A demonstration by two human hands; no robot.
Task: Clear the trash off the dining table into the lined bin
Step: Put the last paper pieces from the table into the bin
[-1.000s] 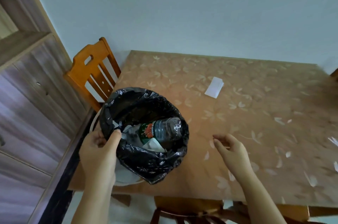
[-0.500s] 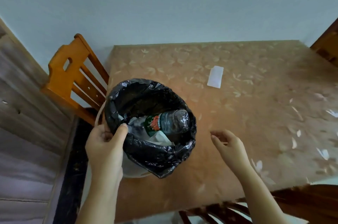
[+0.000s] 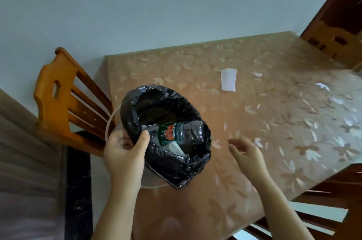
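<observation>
Presently I see left hand clamped on bin rim; bottle inside lies left-right, base rightward; right hand empty, fingers spread; paper slip long axis toward wall

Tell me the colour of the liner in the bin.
Black: the glossy, crinkled liner, seen best in the head view.

The bin with its black liner occupies the table's left edge at frame centre, a chair blocking its left, while bare tabletop lies open rightward and upward to the white paper.
</observation>
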